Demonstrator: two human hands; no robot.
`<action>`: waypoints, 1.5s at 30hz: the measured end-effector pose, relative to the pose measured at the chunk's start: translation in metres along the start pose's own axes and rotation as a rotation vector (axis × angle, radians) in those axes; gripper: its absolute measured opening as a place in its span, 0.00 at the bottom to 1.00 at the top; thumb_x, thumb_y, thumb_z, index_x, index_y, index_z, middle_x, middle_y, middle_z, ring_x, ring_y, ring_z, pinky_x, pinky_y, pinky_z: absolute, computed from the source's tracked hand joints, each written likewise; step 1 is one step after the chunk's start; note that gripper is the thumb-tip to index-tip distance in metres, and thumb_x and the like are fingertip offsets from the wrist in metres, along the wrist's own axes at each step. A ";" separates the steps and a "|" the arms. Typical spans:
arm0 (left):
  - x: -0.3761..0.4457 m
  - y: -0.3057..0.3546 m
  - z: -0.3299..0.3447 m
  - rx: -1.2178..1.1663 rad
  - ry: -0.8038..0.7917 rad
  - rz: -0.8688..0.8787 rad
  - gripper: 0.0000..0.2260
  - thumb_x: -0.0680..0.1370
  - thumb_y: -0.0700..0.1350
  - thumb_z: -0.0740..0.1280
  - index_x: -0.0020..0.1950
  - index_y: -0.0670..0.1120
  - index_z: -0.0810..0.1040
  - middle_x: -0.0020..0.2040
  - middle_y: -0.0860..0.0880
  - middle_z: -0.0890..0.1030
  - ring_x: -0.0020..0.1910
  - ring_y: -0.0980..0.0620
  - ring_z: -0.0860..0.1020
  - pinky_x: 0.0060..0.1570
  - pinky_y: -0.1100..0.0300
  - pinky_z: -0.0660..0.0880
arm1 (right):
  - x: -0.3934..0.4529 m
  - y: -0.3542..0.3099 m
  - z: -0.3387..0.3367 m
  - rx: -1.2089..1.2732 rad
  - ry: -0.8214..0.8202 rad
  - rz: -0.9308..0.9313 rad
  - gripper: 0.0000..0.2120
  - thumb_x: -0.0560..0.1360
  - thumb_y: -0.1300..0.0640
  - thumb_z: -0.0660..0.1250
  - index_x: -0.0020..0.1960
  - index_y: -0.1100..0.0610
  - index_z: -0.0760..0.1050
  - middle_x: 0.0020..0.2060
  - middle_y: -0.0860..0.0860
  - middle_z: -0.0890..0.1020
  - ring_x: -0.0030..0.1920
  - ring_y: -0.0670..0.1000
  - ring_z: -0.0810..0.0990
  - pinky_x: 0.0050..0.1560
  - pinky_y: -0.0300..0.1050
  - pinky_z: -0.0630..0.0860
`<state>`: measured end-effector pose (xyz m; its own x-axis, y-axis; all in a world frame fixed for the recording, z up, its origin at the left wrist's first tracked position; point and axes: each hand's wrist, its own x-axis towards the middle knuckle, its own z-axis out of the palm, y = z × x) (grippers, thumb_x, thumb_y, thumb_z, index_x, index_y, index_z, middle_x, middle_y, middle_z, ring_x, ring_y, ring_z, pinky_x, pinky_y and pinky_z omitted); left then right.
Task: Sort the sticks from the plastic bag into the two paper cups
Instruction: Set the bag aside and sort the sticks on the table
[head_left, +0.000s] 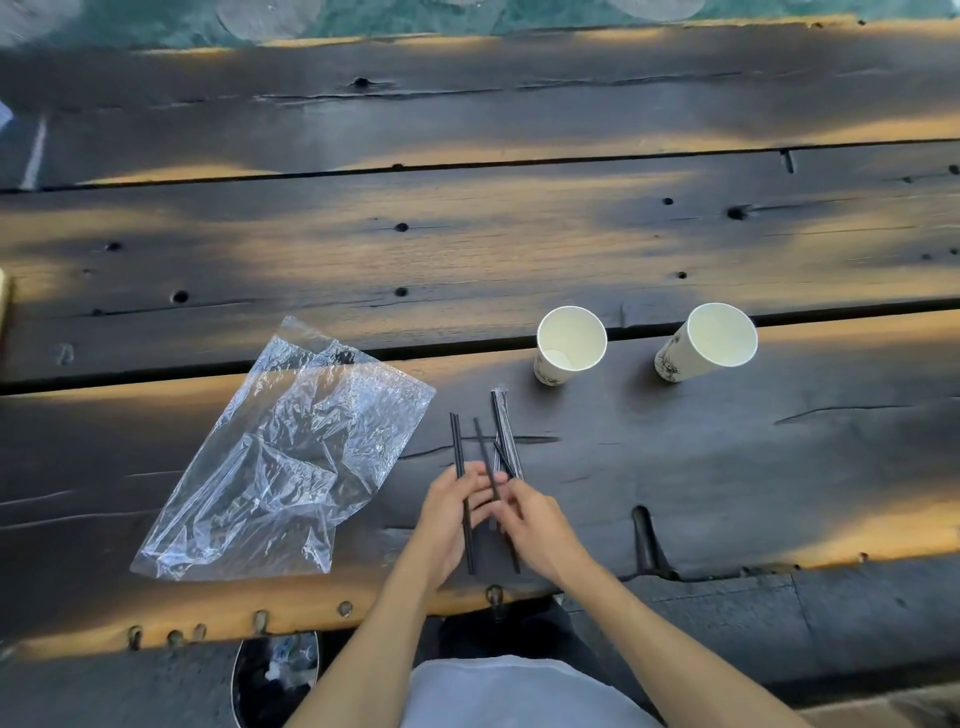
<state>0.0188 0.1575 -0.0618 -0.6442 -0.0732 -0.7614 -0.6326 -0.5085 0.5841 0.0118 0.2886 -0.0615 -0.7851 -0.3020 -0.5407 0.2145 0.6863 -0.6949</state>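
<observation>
Black sticks: thin, stiff, light, smooth; likely slippery, best pinched mid-length.
Wrapped sticks: clear-sleeved bundle, fanned above the hands.
Left hand: fingers closed on black sticks.
Right hand: fingertips pinching one stick.
Paper cups: empty, upright, light, easily tipped.
Plastic bag: crinkled, clear, flat on the wooden table.
</observation>
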 end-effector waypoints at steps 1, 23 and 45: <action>-0.004 -0.001 0.003 -0.085 -0.042 -0.011 0.09 0.83 0.38 0.56 0.54 0.39 0.76 0.48 0.40 0.85 0.41 0.49 0.83 0.39 0.60 0.78 | -0.001 -0.003 0.004 -0.010 -0.023 -0.046 0.03 0.80 0.57 0.61 0.49 0.56 0.72 0.35 0.47 0.75 0.33 0.45 0.71 0.35 0.34 0.67; -0.009 -0.008 0.006 -0.063 0.043 0.002 0.08 0.83 0.40 0.58 0.52 0.41 0.77 0.46 0.42 0.83 0.41 0.50 0.81 0.42 0.59 0.79 | -0.002 -0.006 0.007 -0.084 0.045 -0.073 0.06 0.79 0.59 0.60 0.54 0.57 0.74 0.42 0.53 0.80 0.43 0.55 0.78 0.42 0.45 0.71; -0.005 0.005 -0.016 -0.199 0.201 -0.021 0.07 0.83 0.35 0.56 0.51 0.39 0.73 0.43 0.39 0.81 0.38 0.45 0.81 0.42 0.56 0.80 | 0.035 -0.020 -0.005 -0.206 0.164 0.160 0.09 0.79 0.55 0.60 0.45 0.60 0.71 0.42 0.62 0.81 0.45 0.64 0.80 0.40 0.50 0.73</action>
<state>0.0252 0.1419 -0.0597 -0.5213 -0.2194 -0.8247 -0.5354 -0.6684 0.5163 -0.0223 0.2679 -0.0642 -0.8379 -0.0800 -0.5400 0.2336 0.8415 -0.4872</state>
